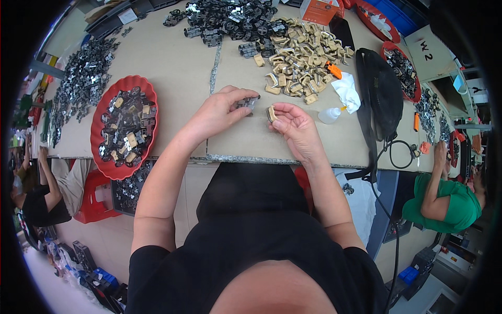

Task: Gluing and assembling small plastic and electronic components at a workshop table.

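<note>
My left hand point(225, 111) is closed, pinching a small dark and silver toy-car-like part point(248, 103) between thumb and fingers just above the table. Facing it, my right hand point(295, 125) grips a small tan bracket-shaped piece point(272, 113) by the fingertips. The two parts are apart. Beyond my hands lies a heap of tan pieces point(298, 68). Next to that heap, farther left, is a pile of black wheeled parts point(230, 26). A red scalloped tray point(96, 128) at the left holds black parts, some with tan pieces on them.
Right of my hands are a white squeeze bottle point(329, 115), a crumpled tissue point(347, 93), an orange tool point(333, 70) and a black bag point(384, 97) with straps and a cable. Small metal parts point(86, 78) spread at far left. Co-workers point(444, 201) sit on both sides.
</note>
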A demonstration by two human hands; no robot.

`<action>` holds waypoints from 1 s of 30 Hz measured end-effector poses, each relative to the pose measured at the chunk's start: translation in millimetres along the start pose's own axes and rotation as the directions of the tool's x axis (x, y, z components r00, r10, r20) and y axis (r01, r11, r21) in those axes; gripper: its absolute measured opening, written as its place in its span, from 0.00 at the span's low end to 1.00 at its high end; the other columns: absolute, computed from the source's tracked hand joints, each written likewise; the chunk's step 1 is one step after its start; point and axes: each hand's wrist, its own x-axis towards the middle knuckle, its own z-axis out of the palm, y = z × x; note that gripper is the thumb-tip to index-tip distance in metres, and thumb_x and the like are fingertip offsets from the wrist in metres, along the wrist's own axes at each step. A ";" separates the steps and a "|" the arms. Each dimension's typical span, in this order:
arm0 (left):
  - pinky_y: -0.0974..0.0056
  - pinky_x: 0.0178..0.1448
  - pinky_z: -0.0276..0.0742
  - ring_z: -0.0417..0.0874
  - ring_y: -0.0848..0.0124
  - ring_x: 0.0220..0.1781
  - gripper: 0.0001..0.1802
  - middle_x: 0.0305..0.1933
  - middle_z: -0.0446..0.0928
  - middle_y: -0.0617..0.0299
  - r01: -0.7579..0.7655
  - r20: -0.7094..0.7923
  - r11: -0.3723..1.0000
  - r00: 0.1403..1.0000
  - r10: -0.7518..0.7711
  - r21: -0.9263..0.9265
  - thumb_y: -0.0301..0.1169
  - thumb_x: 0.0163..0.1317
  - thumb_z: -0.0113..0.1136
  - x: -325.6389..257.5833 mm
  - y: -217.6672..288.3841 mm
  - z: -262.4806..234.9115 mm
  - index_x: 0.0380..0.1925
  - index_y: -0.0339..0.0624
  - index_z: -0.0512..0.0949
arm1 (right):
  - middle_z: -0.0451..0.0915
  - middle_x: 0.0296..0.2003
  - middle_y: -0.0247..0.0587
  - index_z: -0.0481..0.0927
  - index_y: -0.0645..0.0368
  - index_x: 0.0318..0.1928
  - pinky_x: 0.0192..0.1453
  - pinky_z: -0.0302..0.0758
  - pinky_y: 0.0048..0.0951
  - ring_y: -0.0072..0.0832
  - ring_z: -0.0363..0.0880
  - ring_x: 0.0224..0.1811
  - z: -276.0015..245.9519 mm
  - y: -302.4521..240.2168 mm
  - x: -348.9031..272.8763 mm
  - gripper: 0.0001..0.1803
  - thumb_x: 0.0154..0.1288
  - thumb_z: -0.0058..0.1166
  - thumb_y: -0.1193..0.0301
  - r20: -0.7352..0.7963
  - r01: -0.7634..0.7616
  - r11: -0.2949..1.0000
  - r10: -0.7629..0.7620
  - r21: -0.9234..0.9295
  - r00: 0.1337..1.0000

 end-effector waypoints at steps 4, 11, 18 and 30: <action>0.73 0.37 0.69 0.69 0.77 0.30 0.19 0.38 0.71 0.61 0.035 -0.054 0.999 0.998 -0.034 0.021 0.24 0.51 0.59 -0.9 7.2 3.9 0.45 0.42 0.75 | 0.76 0.38 0.39 0.69 0.68 0.48 0.47 0.74 0.21 0.20 0.76 0.40 0.1 -1.5 6.4 0.20 0.54 0.58 0.80 -0.001 -0.019 0.997 0.018 -0.075 1.000; 0.73 0.38 0.72 0.73 0.78 0.36 0.18 0.41 0.72 0.62 -0.009 -0.092 0.951 0.996 -0.020 -0.309 0.22 0.50 0.59 -6.3 -9.2 14.1 0.44 0.37 0.75 | 0.77 0.38 0.39 0.70 0.67 0.49 0.47 0.74 0.21 0.20 0.76 0.39 -1.8 -4.0 9.1 0.21 0.53 0.57 0.81 0.051 -0.027 0.990 0.034 -0.137 0.998; 0.72 0.47 0.76 0.75 0.73 0.46 0.17 0.46 0.70 0.60 0.008 -0.097 0.650 0.987 -0.125 -0.760 0.19 0.51 0.60 -26.4 -3.0 37.5 0.43 0.35 0.74 | 0.78 0.37 0.39 0.71 0.67 0.49 0.45 0.75 0.20 0.19 0.77 0.38 -6.7 0.6 5.3 0.21 0.52 0.57 0.82 0.084 -0.020 0.990 0.031 -0.136 0.996; 0.69 0.52 0.77 0.73 0.70 0.50 0.17 0.47 0.67 0.59 -0.069 -0.182 0.708 0.980 -0.086 -0.703 0.17 0.52 0.58 -31.6 7.8 35.8 0.44 0.33 0.73 | 0.77 0.38 0.40 0.71 0.66 0.46 0.46 0.76 0.22 0.21 0.78 0.38 -7.9 -3.5 8.1 0.20 0.50 0.60 0.83 0.111 -0.054 0.991 0.067 -0.119 0.992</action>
